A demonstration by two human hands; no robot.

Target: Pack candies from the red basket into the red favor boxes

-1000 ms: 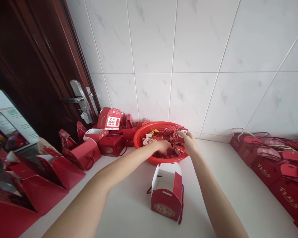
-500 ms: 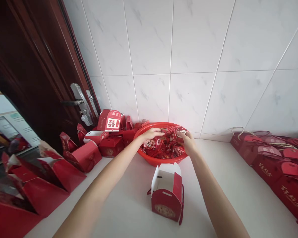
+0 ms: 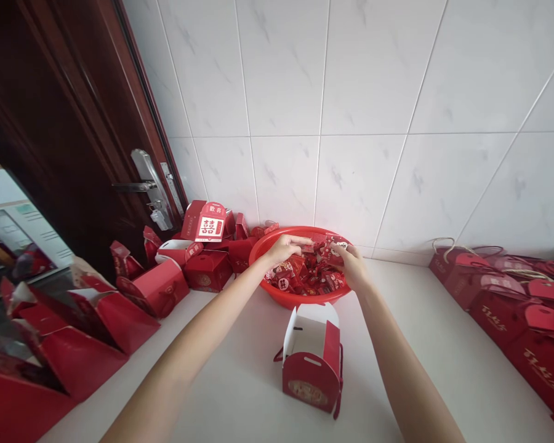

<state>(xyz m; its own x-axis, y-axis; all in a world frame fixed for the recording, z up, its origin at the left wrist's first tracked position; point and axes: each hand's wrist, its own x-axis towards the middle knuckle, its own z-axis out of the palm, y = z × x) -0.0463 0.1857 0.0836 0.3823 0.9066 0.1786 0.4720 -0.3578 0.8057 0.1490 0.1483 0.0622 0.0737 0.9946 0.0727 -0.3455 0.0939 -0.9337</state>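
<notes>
A red plastic basket point(image 3: 286, 299) by the wall holds many red wrapped candies point(image 3: 321, 277). Over its left side is my left hand point(image 3: 284, 249), fingers stretched out above the candies; nothing is clearly gripped in it. My right hand point(image 3: 354, 269) reaches over the basket's right rim. Its fingers are closed on a red candy packet point(image 3: 335, 248) with white lettering, partly hidden by the hand. In front of the basket, between my forearms, an open red gift box point(image 3: 310, 378) stands upright, white inside, with red cords at its sides.
Several red gift boxes point(image 3: 115, 314) with raised flaps line the left side. More boxes point(image 3: 208, 269) are piled beside the basket. Rows of red boxes with cord handles point(image 3: 498, 311) stand at the right. A tiled wall point(image 3: 360, 184) rises behind, with a dark door point(image 3: 83, 123) at left.
My left hand has lifted slightly and its fingers have straightened. The candies beneath it have shifted. My right hand stays by the right rim; the open box has not moved.
</notes>
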